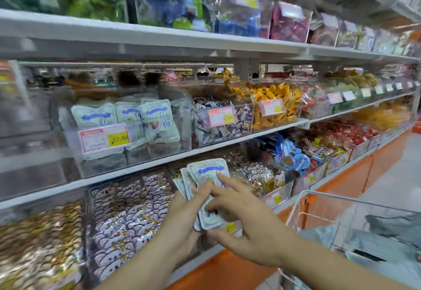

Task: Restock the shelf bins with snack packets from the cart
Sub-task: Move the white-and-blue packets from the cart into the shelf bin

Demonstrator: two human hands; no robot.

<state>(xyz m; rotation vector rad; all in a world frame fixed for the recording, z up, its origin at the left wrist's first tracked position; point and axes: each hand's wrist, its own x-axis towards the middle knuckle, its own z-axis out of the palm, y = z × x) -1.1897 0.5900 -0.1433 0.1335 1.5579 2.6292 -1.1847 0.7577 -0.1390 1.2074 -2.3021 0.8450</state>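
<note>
— Where were the snack packets (206, 189) at that moment?

— Low in the middle of the frame, fanned out as a small stack of pale blue-and-white packs, held up in front of the bottom shelf row.

— Which hand had them?

— The left hand (182, 219). Its thumb lay curled over the front of the fan and the fingers went behind it, so it gripped the stack from the left side.

— And the right hand (248, 228)?

— It came in from the lower right, fingers spread. The index finger lay straight along the top packet, the other fingers were bent onto its face, and the thumb sat just under its lower edge. Whether it pinched that packet or only touched it, I could not tell; the frame was blurred there.

— Where was the bin for them?

— Up and to the left, on the middle shelf: a clear bin (182, 112) with matching packets (157, 116) standing upright inside, and a pink-edged price tag (106, 138) with a yellow patch on its front. The held stack was well below it, apart from it.

— The cart?

— The cart (319, 201) stood at the lower right, its white wire rim just beside the right forearm. Grey and pale bags lay inside, too blurred to name.
</note>
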